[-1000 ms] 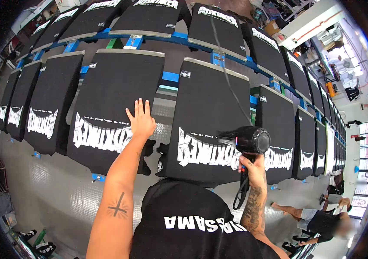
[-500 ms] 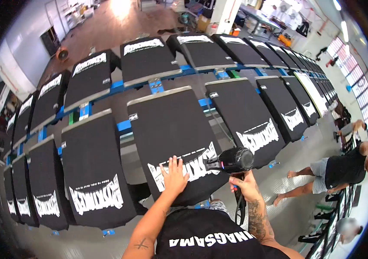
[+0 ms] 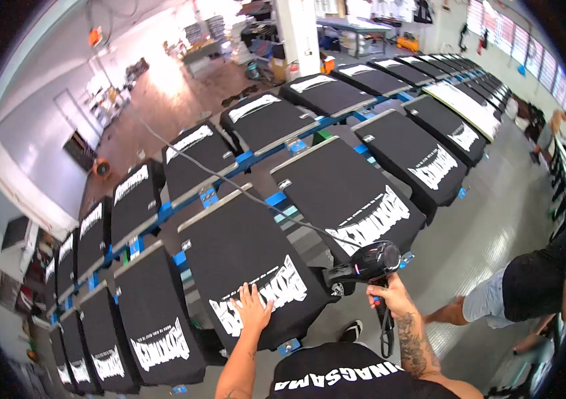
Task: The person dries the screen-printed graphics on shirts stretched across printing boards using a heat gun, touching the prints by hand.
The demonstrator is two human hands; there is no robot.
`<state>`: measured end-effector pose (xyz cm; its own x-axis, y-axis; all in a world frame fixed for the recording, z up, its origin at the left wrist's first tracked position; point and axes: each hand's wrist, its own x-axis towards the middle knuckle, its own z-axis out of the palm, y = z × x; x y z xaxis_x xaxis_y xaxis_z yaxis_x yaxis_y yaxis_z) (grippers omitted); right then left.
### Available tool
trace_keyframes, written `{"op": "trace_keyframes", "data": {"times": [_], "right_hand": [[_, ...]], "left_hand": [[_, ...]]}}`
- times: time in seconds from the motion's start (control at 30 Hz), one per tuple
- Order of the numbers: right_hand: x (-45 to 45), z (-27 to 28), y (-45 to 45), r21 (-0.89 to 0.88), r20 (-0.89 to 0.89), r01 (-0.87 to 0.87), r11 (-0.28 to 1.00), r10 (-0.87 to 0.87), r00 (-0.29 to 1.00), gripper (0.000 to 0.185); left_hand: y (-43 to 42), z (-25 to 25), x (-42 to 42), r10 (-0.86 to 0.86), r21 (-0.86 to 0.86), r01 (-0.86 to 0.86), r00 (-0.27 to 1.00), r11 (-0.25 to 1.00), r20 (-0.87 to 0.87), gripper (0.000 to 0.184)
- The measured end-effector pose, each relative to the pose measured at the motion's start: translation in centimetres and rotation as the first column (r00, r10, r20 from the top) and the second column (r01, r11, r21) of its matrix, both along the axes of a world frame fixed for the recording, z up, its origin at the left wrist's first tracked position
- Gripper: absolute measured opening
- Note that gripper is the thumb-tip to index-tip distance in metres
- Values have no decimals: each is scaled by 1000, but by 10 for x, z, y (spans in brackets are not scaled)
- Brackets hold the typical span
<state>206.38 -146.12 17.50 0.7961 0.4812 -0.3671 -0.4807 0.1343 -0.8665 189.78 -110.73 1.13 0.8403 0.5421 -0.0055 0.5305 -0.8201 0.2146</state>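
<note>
My left hand (image 3: 253,310) lies flat with fingers spread on the white print (image 3: 286,282) of a black T-shirt (image 3: 229,243), which is stretched over a flat board. In my right hand (image 3: 392,297) is the handle of a black hair dryer (image 3: 369,261). Its nozzle points left, just beside the lower right edge of that shirt. From the handle hangs a looped black cord (image 3: 387,336).
Two long rows of boards carry black printed shirts (image 3: 313,183) on a blue frame (image 3: 246,159). A grey cable (image 3: 229,183) crosses above them. One white board (image 3: 465,110) stands farther right. At the right, another person (image 3: 542,272) is close by. A pillar (image 3: 299,40) rises behind.
The view has turned, and the rows now slant up to the right. My hair dryer has moved off the print to beside the shirt's edge. My left hand stays on the same shirt.
</note>
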Motion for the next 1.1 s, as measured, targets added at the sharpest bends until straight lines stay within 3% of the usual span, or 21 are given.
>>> {"op": "trace_keyframes", "data": {"times": [0.1,0.2,0.37,0.4,0.5,0.7,0.87,1.1], "right_hand": [[33,-3,-48,-31,-13,103,994,-103,995,65],[59,-6,-85,-57,97,170,984,-164,982,64],[88,14,-125,-47,51,199,979,-196,979,68],[92,12,-129,-71,107,210,975,-202,974,69],[103,8,-129,-104,223,228,968,-201,954,72],[135,17,-113,-30,98,153,988,-149,984,70],[171,22,-97,-188,255,259,947,-207,944,54],[207,37,-64,-224,321,269,937,-190,928,61]], "left_hand": [[-25,10,16,131,-29,-131,991,991,3,78],[-42,-1,37,221,-33,-221,975,975,0,76],[-51,0,77,257,12,-257,966,966,29,78],[-51,0,81,260,21,-261,965,965,29,78],[-50,-11,91,271,8,-271,962,963,23,81],[-50,-15,92,274,4,-274,961,962,25,84],[-52,4,103,337,-84,-334,941,939,21,83],[-62,-3,144,278,-52,-275,959,960,61,82]]}}
